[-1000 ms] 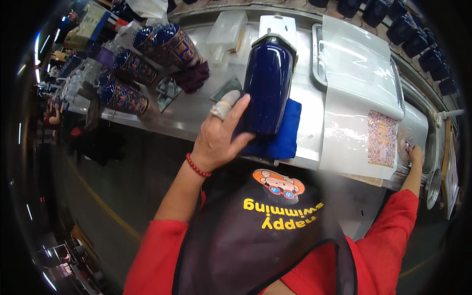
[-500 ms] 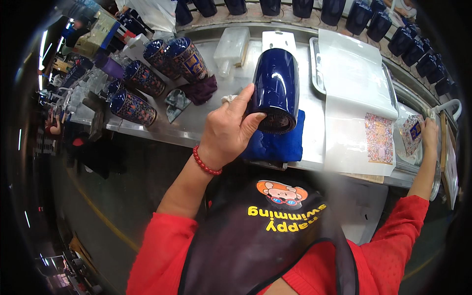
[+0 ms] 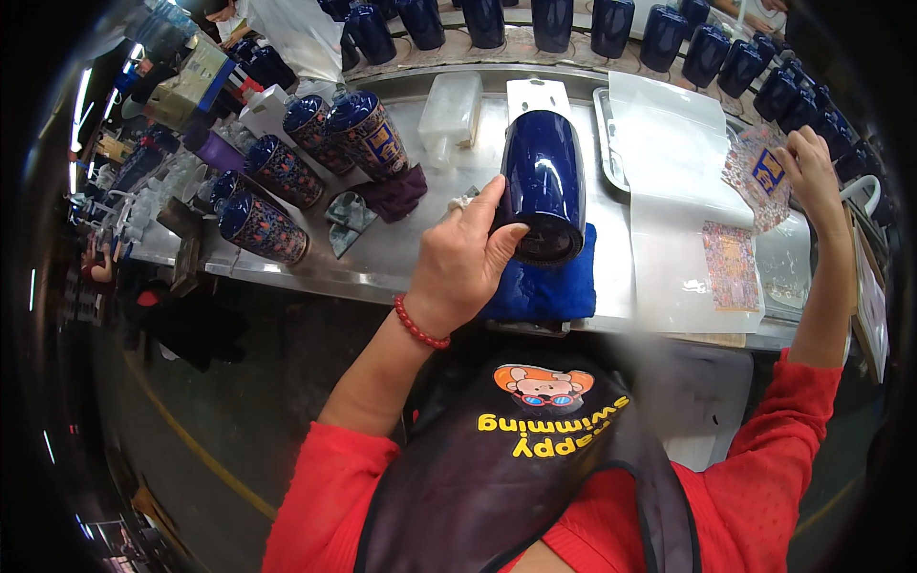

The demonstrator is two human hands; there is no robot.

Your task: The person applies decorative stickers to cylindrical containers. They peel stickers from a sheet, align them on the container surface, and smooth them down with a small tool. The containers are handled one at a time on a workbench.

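My left hand (image 3: 460, 260), with a red bead bracelet at its wrist, grips a glossy dark blue ceramic bottle (image 3: 543, 167) by its left side and base. The bottle lies tilted above a folded blue cloth (image 3: 546, 292), its dark base facing me. At the right, my right hand (image 3: 812, 174) pinches the edge of a thin, colourful patterned decal (image 3: 757, 180), lifted above the bench. White sheets (image 3: 669, 143) lie left of it, and another patterned decal (image 3: 731, 267) rests on the lower one.
Several decorated bottles (image 3: 368, 134) stand at the left beside a purple cloth (image 3: 394, 194). A clear block-shaped container (image 3: 451, 110) sits behind. Plain blue bottles (image 3: 611, 27) line a curved conveyor at the back. A metal tray (image 3: 788, 272) and a white pipe (image 3: 864, 194) are at the right.
My right hand has risen away from me, lifting the decal from the tray. My left hand still holds the bottle, which has shifted only slightly in view.
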